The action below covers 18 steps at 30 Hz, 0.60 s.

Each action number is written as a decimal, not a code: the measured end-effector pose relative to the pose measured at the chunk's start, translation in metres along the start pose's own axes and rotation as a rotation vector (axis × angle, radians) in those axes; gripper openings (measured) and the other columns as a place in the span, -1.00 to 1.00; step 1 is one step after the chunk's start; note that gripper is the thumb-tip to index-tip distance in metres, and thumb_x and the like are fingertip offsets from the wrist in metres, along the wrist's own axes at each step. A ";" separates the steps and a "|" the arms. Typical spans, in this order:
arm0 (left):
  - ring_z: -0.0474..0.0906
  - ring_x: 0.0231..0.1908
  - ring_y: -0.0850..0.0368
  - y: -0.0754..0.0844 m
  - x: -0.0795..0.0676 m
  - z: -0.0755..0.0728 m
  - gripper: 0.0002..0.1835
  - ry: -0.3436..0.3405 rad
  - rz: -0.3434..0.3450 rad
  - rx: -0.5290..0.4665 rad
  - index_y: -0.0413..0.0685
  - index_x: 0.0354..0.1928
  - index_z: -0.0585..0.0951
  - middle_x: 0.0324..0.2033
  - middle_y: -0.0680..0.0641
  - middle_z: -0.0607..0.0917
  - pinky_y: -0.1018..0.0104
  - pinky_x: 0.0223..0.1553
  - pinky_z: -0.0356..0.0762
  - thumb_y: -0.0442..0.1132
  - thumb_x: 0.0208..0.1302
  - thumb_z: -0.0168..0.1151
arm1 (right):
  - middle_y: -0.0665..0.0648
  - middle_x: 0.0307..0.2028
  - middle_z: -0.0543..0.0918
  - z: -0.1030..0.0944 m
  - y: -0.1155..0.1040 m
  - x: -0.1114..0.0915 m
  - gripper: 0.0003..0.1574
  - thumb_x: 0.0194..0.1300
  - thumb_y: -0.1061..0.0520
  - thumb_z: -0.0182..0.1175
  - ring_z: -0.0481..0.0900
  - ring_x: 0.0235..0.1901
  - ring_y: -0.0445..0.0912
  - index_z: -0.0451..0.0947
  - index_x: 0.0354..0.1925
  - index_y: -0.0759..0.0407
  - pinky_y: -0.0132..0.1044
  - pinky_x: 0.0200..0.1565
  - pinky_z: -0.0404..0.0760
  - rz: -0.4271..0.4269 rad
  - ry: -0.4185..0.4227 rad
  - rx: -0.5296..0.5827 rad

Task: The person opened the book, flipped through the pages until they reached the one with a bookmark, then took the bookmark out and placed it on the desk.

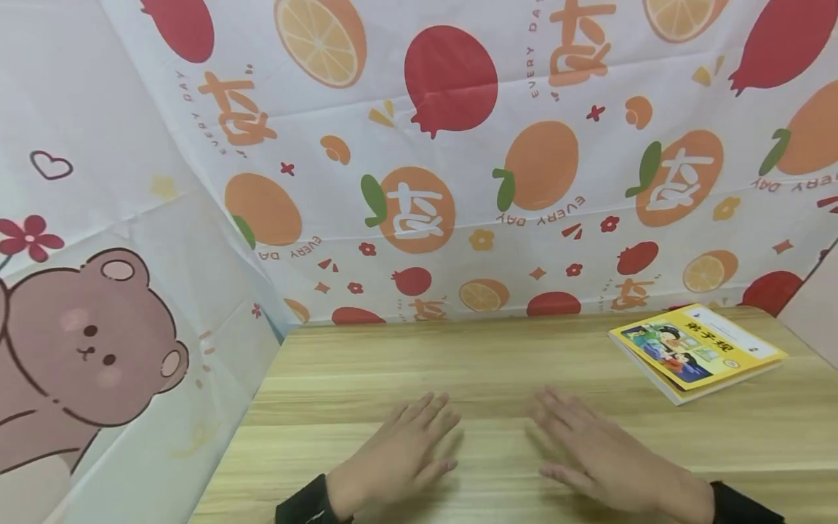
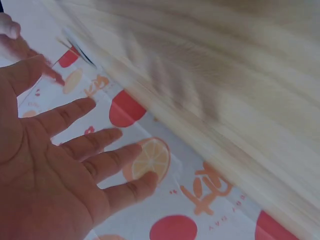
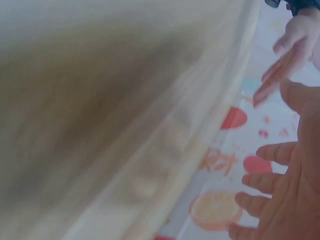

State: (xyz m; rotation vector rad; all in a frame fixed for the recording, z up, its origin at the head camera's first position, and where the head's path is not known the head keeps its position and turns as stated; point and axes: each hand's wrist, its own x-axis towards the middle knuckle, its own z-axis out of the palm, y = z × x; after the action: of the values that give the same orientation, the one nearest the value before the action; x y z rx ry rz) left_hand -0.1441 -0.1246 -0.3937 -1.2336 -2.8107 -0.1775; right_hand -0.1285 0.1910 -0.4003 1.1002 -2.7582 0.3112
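Observation:
My left hand (image 1: pixel 399 455) is over the front middle of the wooden table (image 1: pixel 393 364), fingers spread and holding nothing. Facing it, my right hand (image 1: pixel 599 455) has its fingers extended too, slightly blurred, with nothing in its grasp. A gap of bare wood lies between the two. Palm and parted fingers of the left hand (image 2: pixel 55 160) show in the left wrist view. In the right wrist view, the right hand (image 3: pixel 285 185) is also spread. Nearest to the right hand is a yellow-covered book (image 1: pixel 700 349), lying beyond it at the back right, its cover slightly raised.
A white cloth with fruit prints (image 1: pixel 471 182) hangs behind the table's back edge. On the left hangs a pale cloth with a bear print (image 1: pixel 92 342). A plain pale surface (image 1: pixel 815 313) borders the table at the right.

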 end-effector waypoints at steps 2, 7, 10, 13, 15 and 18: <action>0.35 0.07 0.01 -0.001 0.015 0.001 -0.46 0.006 0.030 -0.008 -0.07 0.14 0.42 0.10 -0.14 0.48 -0.03 0.00 0.45 0.14 0.28 -0.11 | 0.19 0.40 -0.05 -0.005 0.019 -0.001 -0.16 0.26 -0.24 -0.05 -0.14 0.32 0.05 -0.08 0.38 -0.04 0.26 0.19 0.13 0.066 0.026 -0.004; 0.43 -0.32 0.24 0.000 0.070 0.007 -0.62 0.004 0.105 -0.009 -0.04 -0.08 0.54 -0.23 -0.01 0.56 0.32 -0.37 0.54 0.05 0.24 0.01 | 0.44 0.32 0.06 -0.025 0.095 -0.009 -0.17 0.27 -0.21 -0.04 -0.08 0.27 0.25 0.08 0.31 0.25 0.39 0.15 0.05 0.266 0.071 -0.077; 0.41 -0.34 0.25 0.007 0.104 0.012 -0.65 -0.019 0.143 0.028 -0.02 -0.07 0.52 -0.25 0.01 0.55 0.37 -0.41 0.52 0.02 0.24 0.01 | 0.60 0.23 0.10 -0.037 0.144 -0.019 -0.14 0.27 -0.23 -0.08 0.00 0.19 0.40 0.17 0.22 0.43 0.47 0.05 0.10 0.391 0.037 -0.132; 0.40 -0.33 0.25 0.020 0.139 0.016 -0.67 -0.059 0.192 0.096 0.02 -0.04 0.51 -0.24 0.03 0.53 0.37 -0.38 0.52 -0.01 0.26 -0.02 | 0.72 0.16 0.06 -0.049 0.184 -0.035 -0.01 0.26 -0.33 -0.17 0.00 0.10 0.52 0.14 0.18 0.55 0.51 -0.02 0.12 0.556 -0.062 -0.142; 0.39 -0.31 0.25 0.031 0.161 0.018 -0.68 -0.089 0.222 0.151 0.05 -0.02 0.49 -0.21 0.04 0.52 0.36 -0.35 0.51 -0.02 0.27 -0.05 | 0.78 0.10 0.06 -0.055 0.209 -0.047 0.13 0.22 -0.41 -0.22 -0.01 0.04 0.58 0.06 0.16 0.64 0.53 -0.05 0.11 0.665 -0.149 -0.121; 0.38 -0.23 0.24 0.046 0.191 0.021 -0.66 -0.133 0.233 0.226 0.11 0.05 0.43 -0.14 0.06 0.50 0.32 -0.24 0.50 -0.01 0.29 -0.09 | 0.82 -0.02 0.13 -0.063 0.239 -0.064 0.28 0.16 -0.49 -0.26 0.08 -0.06 0.59 0.02 0.08 0.77 0.48 -0.07 0.19 0.786 -0.269 -0.048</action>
State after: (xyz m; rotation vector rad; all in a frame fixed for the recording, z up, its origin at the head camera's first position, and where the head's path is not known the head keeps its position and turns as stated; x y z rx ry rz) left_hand -0.2397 0.0489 -0.3901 -1.5495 -2.6661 0.2364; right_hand -0.2440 0.4190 -0.3855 -0.0121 -3.2970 0.1832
